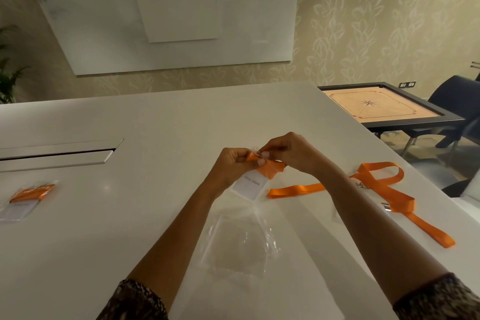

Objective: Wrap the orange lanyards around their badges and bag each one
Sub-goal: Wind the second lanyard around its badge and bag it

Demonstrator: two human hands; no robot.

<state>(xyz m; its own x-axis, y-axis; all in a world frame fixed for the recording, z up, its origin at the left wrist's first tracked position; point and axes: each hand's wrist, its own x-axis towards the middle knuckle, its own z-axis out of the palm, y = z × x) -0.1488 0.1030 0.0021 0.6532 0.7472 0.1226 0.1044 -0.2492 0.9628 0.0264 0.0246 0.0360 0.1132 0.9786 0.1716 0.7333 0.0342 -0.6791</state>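
Fingers of left hand, right hand curled, pinching lanyard atop badge.

One head-worn wide-angle view, forward and down, close above left hand, right hand and table, seemingly tilted.

White table, carrom board, blue chair, whiteboard, plant

1. The left forearm and right forearm reach forward and converge, both bare above dark patterned sleeves.
2. The left hand has curled fingers, with thumb and fingertips pinching the orange lanyard.
3. The right hand, wrist arched, sits just beside the left. Its fingertips pinch the same lanyard from above.
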